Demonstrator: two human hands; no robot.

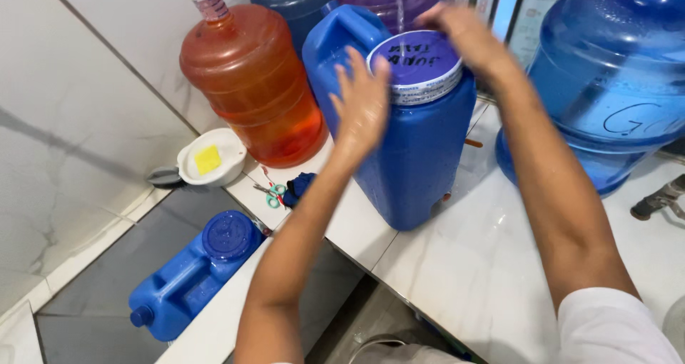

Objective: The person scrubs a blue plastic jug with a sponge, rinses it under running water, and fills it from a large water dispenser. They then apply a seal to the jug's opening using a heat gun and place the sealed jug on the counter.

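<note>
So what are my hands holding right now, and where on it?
Both hands are on the wide lid of the blue jerrycan: the left hand against its near-left edge, the right hand on its far-right rim.

A single camera sits on the person's head and looks steeply down and forward over both forearms. It is close to the white counter (492,264), with the tiled wall (78,114) at left and the grey floor (93,314) below.
</note>
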